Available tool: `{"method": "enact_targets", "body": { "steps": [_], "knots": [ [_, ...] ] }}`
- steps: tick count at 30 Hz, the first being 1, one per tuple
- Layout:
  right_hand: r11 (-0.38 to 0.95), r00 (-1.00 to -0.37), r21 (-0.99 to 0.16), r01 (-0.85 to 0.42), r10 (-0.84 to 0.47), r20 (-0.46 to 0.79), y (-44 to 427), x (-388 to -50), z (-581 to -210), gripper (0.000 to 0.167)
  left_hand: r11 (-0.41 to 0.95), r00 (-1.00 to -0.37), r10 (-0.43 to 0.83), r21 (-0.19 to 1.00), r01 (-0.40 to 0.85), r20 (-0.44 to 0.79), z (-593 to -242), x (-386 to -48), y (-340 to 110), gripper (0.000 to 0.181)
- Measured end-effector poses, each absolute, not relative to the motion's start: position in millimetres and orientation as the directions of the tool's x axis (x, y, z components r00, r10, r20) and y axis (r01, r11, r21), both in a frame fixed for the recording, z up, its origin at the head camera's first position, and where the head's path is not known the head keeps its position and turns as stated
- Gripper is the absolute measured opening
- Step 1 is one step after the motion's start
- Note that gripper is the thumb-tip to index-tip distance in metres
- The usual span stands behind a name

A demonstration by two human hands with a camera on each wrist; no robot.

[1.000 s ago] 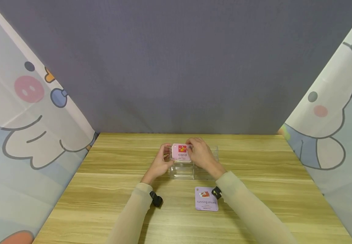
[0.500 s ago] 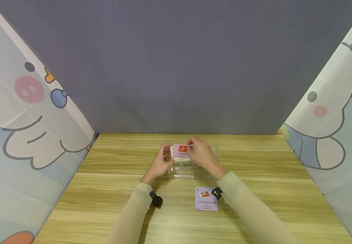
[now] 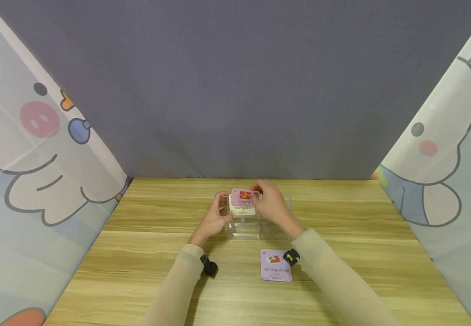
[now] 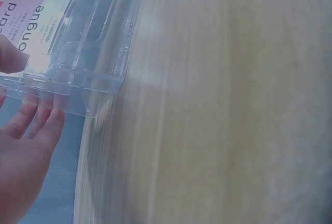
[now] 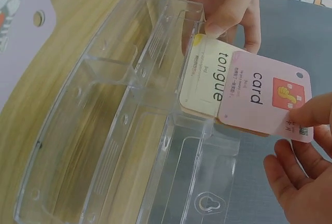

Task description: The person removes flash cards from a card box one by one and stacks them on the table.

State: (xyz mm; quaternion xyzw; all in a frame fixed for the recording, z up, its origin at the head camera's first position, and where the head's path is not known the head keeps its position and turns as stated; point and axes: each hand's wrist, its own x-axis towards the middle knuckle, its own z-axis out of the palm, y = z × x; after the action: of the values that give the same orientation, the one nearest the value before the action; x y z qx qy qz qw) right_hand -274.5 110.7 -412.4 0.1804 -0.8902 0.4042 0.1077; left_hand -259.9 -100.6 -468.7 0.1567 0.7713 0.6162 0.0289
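A clear tiered rack (image 3: 243, 230) stands on the wooden table. At its left end my left hand (image 3: 214, 219) grips it, thumb in front by the cards and fingers behind (image 4: 28, 151). My right hand (image 3: 274, 206) pinches the right edge of a pink card reading "card" (image 5: 254, 89) between thumb and fingers. This card is raised and overlaps a cream "tongue" card (image 5: 202, 79), which sits in the rack's upper left compartment. Whether other cards lie behind the cream one is hard to tell.
A purple "running shoes" card (image 3: 275, 271) lies flat on the table in front of the rack, beside my right wrist strap. Behind the table (image 3: 150, 271) rises a grey panel (image 3: 235, 90), with cartoon-print cloth on both sides.
My right hand has lifted the pink card upward and slightly right, uncovering the word "tongue" on the cream card. My left hand has stayed in place at the rack.
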Motion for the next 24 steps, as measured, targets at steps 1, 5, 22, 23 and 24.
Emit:
{"method": "enact_targets", "body": {
  "steps": [1, 5, 22, 23, 24],
  "knots": [
    [0.590, -0.911, -0.695, -0.410, -0.234, 0.340, 111.0, -274.5, -412.5, 0.008, 0.191, -0.949, 0.279, 0.960, 0.206, 0.148, -468.2, -259.6, -100.5, 0.068],
    [0.545, -0.909, -0.729, -0.415, -0.227, 0.348, 112.6, -275.4, -413.3, 0.010, 0.192, -0.946, 0.290, 0.959, 0.208, 0.147, -466.6, -259.2, -100.4, 0.069],
    [0.503, -0.888, -0.731, -0.460, -0.243, 0.391, 121.1, -273.8, -411.2, 0.014, 0.201, -0.944, 0.290, 0.954, 0.221, 0.157, -466.8, -258.8, -100.7, 0.067],
    [0.505, -0.886, -0.728, -0.462, -0.243, 0.394, 121.9, -273.3, -411.0, 0.014, 0.200, -0.943, 0.291, 0.954, 0.223, 0.159, -466.9, -259.1, -100.8, 0.067],
    [0.506, -0.886, -0.728, -0.463, -0.243, 0.395, 122.7, -272.8, -410.9, 0.015, 0.198, -0.943, 0.291, 0.954, 0.224, 0.161, -467.0, -259.3, -100.8, 0.067]
  ]
}}
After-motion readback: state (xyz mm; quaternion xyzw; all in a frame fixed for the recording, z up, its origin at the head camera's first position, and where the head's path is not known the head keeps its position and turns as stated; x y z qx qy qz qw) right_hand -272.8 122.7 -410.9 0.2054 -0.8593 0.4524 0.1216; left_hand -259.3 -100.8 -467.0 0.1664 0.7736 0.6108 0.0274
